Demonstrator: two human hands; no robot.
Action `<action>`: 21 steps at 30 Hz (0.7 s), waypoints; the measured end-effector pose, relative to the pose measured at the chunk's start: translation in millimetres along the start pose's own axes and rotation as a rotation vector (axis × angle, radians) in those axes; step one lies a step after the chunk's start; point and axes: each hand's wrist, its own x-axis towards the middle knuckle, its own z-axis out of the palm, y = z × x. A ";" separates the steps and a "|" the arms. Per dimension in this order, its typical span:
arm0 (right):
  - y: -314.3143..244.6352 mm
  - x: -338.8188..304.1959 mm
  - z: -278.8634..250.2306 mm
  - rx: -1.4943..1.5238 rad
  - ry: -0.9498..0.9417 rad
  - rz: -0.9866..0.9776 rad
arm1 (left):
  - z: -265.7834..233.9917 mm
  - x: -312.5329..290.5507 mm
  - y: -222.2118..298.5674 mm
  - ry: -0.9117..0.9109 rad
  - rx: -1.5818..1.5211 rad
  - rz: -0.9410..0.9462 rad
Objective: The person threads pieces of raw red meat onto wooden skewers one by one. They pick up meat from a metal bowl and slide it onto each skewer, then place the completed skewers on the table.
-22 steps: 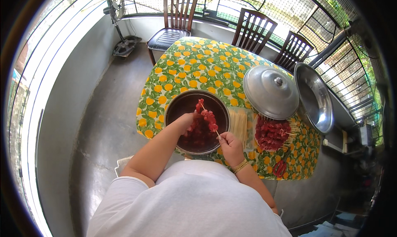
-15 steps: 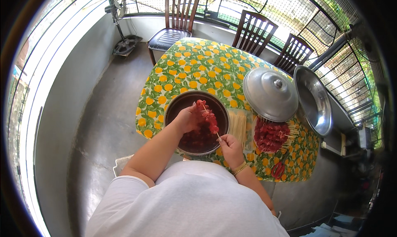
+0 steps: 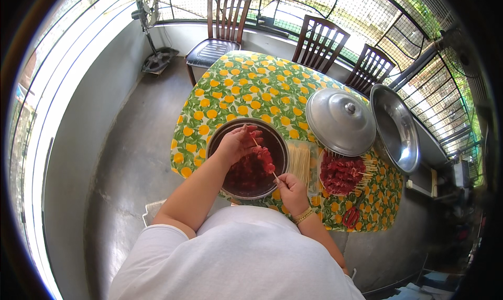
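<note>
Over a wide round pot point(image 3: 210, 152) of dark red marinating meat point(image 3: 243, 177), a bamboo skewer threaded with raw red meat point(image 3: 265, 158) slants between my hands. My right hand point(image 3: 292, 191) pinches the bare lower end of the stick near the pot's right rim. At the upper end, my left hand point(image 3: 236, 145) closes its fingers on the meat around the stick. Just right of the pot lies a pack of bare bamboo skewers point(image 3: 299, 161). Beyond it, a plate holds a pile of finished meat skewers point(image 3: 343, 173), sticks pointing right.
A domed metal lid point(image 3: 335, 124) and a large steel basin point(image 3: 403, 135) rest at the table's right side. Red-handled scissors point(image 3: 351, 216) lie near the front edge of the flowered tablecloth point(image 3: 251, 85). Wooden chairs point(image 3: 222, 33) stand behind; a fan point(image 3: 152, 17) is at the back left.
My left hand has shifted slightly along the skewer, and the meat sits a little lower toward my right hand. My right hand keeps its pinch on the stick.
</note>
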 end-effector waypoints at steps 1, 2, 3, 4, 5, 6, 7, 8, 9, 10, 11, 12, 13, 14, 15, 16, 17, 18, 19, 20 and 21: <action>-0.4 0.4 0.1 -0.003 0.005 -0.008 | 0.5 -0.9 0.7 -0.022 0.007 0.010; -1.0 0.7 0.2 -0.007 0.009 -0.016 | 0.6 -1.3 1.0 -0.023 0.018 0.010; -1.6 1.0 0.2 -0.016 0.013 -0.018 | 0.3 -1.4 1.1 -0.046 0.027 0.026; -2.5 1.2 -0.1 -0.024 0.017 -0.021 | -0.3 -1.4 1.1 -0.049 0.041 0.033; -3.3 1.3 -0.3 -0.034 0.021 -0.024 | -0.9 -1.3 1.1 -0.050 0.052 0.041; -4.2 1.5 -0.6 -0.043 0.021 -0.023 | -1.3 -0.7 1.0 -0.055 0.057 0.051; -5.2 1.5 -1.0 -0.053 0.020 -0.022 | -1.5 -0.2 0.7 -0.058 0.059 0.062; -6.0 1.7 -1.0 -0.062 0.020 -0.020 | -1.7 0.2 0.8 -0.073 0.059 0.074; -6.9 1.7 -0.8 -0.072 0.028 -0.030 | -1.6 0.6 0.8 -0.068 0.068 0.079; -7.7 1.8 -0.5 -0.081 0.036 -0.040 | -1.2 0.9 0.8 -0.075 0.073 0.084; -8.4 1.9 -0.2 -0.091 0.044 -0.050 | -0.6 1.1 1.3 -0.066 0.083 0.086; -9.3 1.9 -0.4 -0.100 0.047 -0.049 | 0.3 0.8 1.4 -0.073 0.092 0.103; -10.0 1.5 -1.0 -0.109 0.050 -0.047 | 1.6 0.0 1.1 -0.064 0.105 0.114; -10.6 1.2 -1.4 -0.119 0.053 -0.045 | 3.4 -0.7 1.1 -0.048 0.118 0.119; -11.2 1.2 -1.7 -0.135 0.057 -0.051 | 5.3 -1.5 1.8 -0.046 0.112 0.122; -11.5 1.3 -2.2 -0.151 0.060 -0.058 | 7.5 -2.3 2.9 -0.037 0.106 0.120; -11.7 1.3 -2.6 -0.167 0.063 -0.065 | 9.9 -3.2 4.3 -0.023 0.101 0.115; -11.8 1.4 -3.0 -0.177 0.070 -0.086 | 12.1 -4.4 5.9 -0.020 0.104 0.109; -11.8 1.4 -3.2 -0.187 0.077 -0.107 | 14.3 -5.6 7.6 -0.011 0.108 0.100; -11.7 1.5 -3.1 -0.196 0.084 -0.128 | 16.5 -6.7 9.2 -0.004 0.111 0.093; -11.6 1.4 -2.8 -0.192 0.091 -0.120 | 18.5 -7.8 10.6 -0.002 0.104 0.090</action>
